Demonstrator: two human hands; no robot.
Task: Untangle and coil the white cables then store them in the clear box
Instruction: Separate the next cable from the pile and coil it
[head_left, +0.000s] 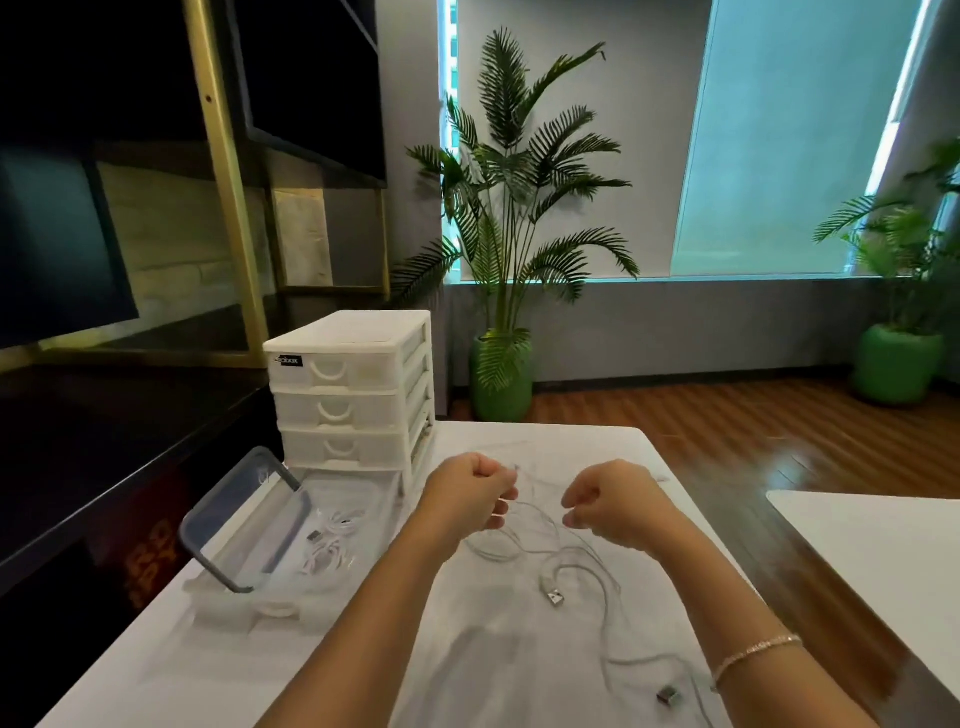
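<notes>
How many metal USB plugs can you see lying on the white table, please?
2: one silver USB plug near the table's middle, another silver USB plug by the front edge beneath the right forearm. Others may be hidden in the tangle.

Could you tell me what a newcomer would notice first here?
Two bare hands, left hand and right hand, pinch thin tangled white cables over the white table. At left sits an open clear plastic box holding coiled cables, before a white plastic drawer unit.
</notes>
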